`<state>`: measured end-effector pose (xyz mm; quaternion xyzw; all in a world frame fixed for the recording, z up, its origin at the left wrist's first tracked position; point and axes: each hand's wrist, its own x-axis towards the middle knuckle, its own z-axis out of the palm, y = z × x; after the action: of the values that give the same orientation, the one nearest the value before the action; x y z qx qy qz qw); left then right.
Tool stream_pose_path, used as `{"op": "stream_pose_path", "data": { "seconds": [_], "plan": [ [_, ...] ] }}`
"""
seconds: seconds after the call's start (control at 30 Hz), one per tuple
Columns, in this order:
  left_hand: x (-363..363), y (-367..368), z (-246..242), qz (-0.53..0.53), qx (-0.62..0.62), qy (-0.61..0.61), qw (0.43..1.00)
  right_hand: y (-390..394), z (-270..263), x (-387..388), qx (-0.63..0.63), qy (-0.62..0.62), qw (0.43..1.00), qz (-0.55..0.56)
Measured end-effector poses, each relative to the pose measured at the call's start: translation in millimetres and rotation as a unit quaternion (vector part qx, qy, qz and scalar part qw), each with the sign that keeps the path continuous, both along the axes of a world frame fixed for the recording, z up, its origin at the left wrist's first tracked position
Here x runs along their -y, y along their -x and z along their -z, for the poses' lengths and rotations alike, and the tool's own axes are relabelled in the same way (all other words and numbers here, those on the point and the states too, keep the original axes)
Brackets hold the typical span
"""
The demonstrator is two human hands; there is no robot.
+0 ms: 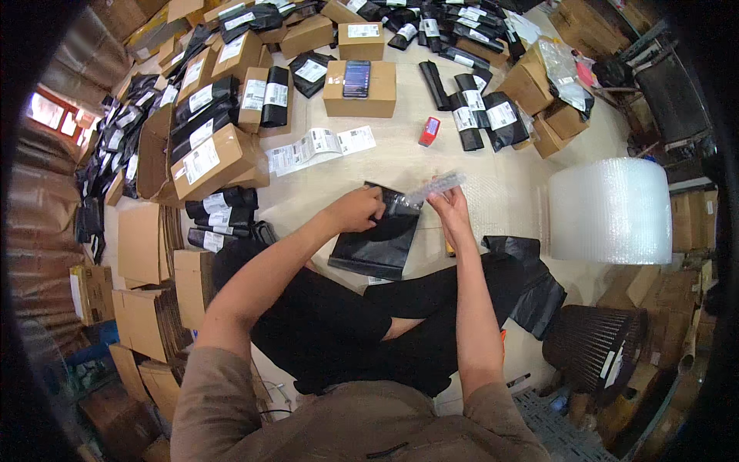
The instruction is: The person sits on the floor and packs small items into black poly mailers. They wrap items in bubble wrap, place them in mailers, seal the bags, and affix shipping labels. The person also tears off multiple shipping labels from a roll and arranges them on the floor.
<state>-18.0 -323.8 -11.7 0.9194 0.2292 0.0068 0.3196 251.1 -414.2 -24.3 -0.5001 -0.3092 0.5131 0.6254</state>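
Observation:
A black plastic mailer bag (375, 248) lies on the floor before my crossed legs. My left hand (359, 209) grips its upper part, near the top edge. In my right hand (449, 207) is a small item wrapped in bubble wrap (441, 183), its lower left end at the bag's upper right corner. The wrap hides what is inside it. Beyond my hands are a strip of printed labels (323, 147), a small red device (429, 131), and a phone (356, 79) lying on a closed cardboard box (384, 92).
A large bubble wrap roll (610, 211) stands at the right. More black bags (534, 283) lie by my right knee. Labelled parcels (202, 164) and flattened cartons (141, 242) are piled at the left. Several wrapped black parcels (473, 110) lie ahead, near a dark ribbed basket (594, 346) farther right.

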Motion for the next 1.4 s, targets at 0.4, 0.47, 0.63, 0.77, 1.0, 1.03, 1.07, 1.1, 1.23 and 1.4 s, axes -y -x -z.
{"op": "stream_pose_path", "data": {
  "seconds": [0.4, 0.47, 0.63, 0.77, 1.0, 1.03, 1.07, 1.1, 1.23, 1.4],
  "plan": [
    [98.0, -79.3, -115.5, 0.170, 0.218, -0.104, 0.955, 16.8, -2.0, 16.8, 0.558, 0.002, 0.747, -0.361],
    [121.9, -87.9, -133.1, 0.230, 0.274, -0.137, 0.924, 24.5, -24.0, 29.0, 0.502, 0.014, 0.806, -0.313],
    [91.5, -55.6, -141.6, 0.027, 0.352, -0.245, 0.903, 35.3, -97.7, 65.1, 0.368, 0.016, 0.903, -0.222],
    [59.2, -12.4, -84.7, -0.369, 0.134, 0.306, 0.868, 13.9, -95.8, 74.9, 0.353, -0.086, 0.901, -0.239],
    [127.5, 5.3, -12.7, -0.446, 0.119, 0.390, 0.797, -92.0, -51.9, -31.9, 0.082, 0.206, 0.948, -0.230],
    [136.0, 12.6, -14.0, -0.379, -0.023, 0.344, 0.859, -102.1, -53.5, -38.2, 0.174, 0.191, 0.952, -0.163],
    [139.9, 12.0, -15.1, -0.326, -0.186, 0.273, 0.886, -98.9, -49.4, -38.2, 0.255, 0.168, 0.948, -0.084],
    [134.6, 15.0, -15.6, -0.294, -0.144, 0.248, 0.912, -90.8, -45.4, -36.0, 0.286, 0.104, 0.945, -0.121],
    [97.9, -7.3, 4.8, -0.295, -0.027, 0.015, 0.955, 22.1, 13.3, -3.0, 0.388, 0.017, 0.902, -0.188],
    [85.5, -10.1, 45.8, -0.340, -0.085, -0.034, 0.936, 100.2, 54.4, 39.5, 0.734, 0.039, 0.644, -0.212]
  ]
}}
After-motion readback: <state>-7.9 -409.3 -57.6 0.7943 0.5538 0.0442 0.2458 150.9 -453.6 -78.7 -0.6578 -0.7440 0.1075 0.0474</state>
